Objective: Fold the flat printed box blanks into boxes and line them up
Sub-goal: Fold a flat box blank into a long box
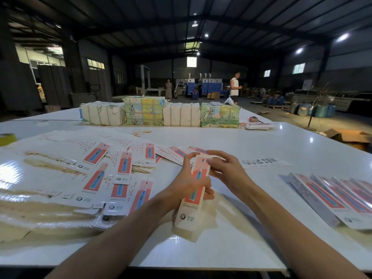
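Now | left hand [186, 186] fingers curled round box [187, 215] middle | right hand [227, 170] fingers pinching its top end

Dim overall, darkest across the roof [141, 21] at the top of the frame. Lit from small ceiling lamps [342, 37] at upper right and top centre, with pale daylight through windows [96, 64] at upper left. Hard white glare on the glossy counter [261, 141] at right and on the flat box blanks [96, 178] at far left. Soft focus throughout, smeared at lower left, bowed near the edges.
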Available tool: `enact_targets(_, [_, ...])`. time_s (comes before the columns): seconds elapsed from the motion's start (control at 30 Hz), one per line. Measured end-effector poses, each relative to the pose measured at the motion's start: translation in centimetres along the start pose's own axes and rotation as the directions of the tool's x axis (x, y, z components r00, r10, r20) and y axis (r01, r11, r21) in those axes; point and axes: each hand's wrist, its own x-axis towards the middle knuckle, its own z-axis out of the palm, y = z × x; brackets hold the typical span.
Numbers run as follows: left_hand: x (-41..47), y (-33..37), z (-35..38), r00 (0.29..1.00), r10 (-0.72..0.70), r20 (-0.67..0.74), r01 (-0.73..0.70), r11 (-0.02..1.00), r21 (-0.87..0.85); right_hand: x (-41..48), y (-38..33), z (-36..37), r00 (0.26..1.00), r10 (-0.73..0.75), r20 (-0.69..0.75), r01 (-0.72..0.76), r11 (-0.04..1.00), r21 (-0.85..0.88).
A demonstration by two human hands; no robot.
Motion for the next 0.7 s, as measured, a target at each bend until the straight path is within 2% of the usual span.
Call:
enact_targets(0.1, [0.2,-0.3,0.0,1.0,-0.027,-0.01,0.027,0.999,-0.036,-0.1,0.5,0.3,0.997,-0.071,-0.01,0.07,0.994,-0.079])
enact_targets(0.3, [0.5,-0.8,-0.2,0.996,-0.088,0.009,0.089,0.993,-0.079,0.0,0.7,-0.4,0.998,-0.06,-0.009,0.058,0.988,-0.144])
enact_targets(0.4, [0.8,-0.8,0.2,0.996,-0.075,-0.051,0.068,0.989,-0.131,-0.3,1.1,0.6,0.997,-0.064,-0.046,0.047,0.951,-0.307])
enact_targets(0.47, [1.1,-0.6,0.4,0.988,-0.038,-0.151,0.007,0.98,-0.198,-0.6,1.1,1.2,0.988,-0.117,-0.104,0.047,0.857,-0.513])
enact_targets(0.5, [1.2,-0.4,0.4,0.98,-0.026,-0.199,-0.035,0.954,-0.297,-0.7,1.0,1.5,0.983,-0.147,-0.112,0.052,0.802,-0.595])
enact_targets(0.57, [1.3,0.0,0.3,0.972,-0.048,-0.229,-0.088,0.833,-0.547,-1.4,0.6,2.3,0.987,-0.155,-0.042,0.084,0.725,-0.684])
enact_targets(0.63, [1.0,0.5,0.1,0.991,-0.052,-0.12,-0.049,0.699,-0.714,-1.9,0.4,3.1,0.986,-0.138,0.092,0.153,0.536,-0.83])
enact_targets(0.67, [0.8,0.7,-0.1,0.998,-0.045,-0.046,-0.002,0.697,-0.717,-2.2,0.5,3.5,0.981,-0.139,0.135,0.183,0.437,-0.88])
enact_targets(0.7, [0.6,0.9,-0.2,0.999,-0.04,0.009,0.036,0.736,-0.676,-2.5,0.5,3.6,0.978,-0.145,0.148,0.193,0.381,-0.904])
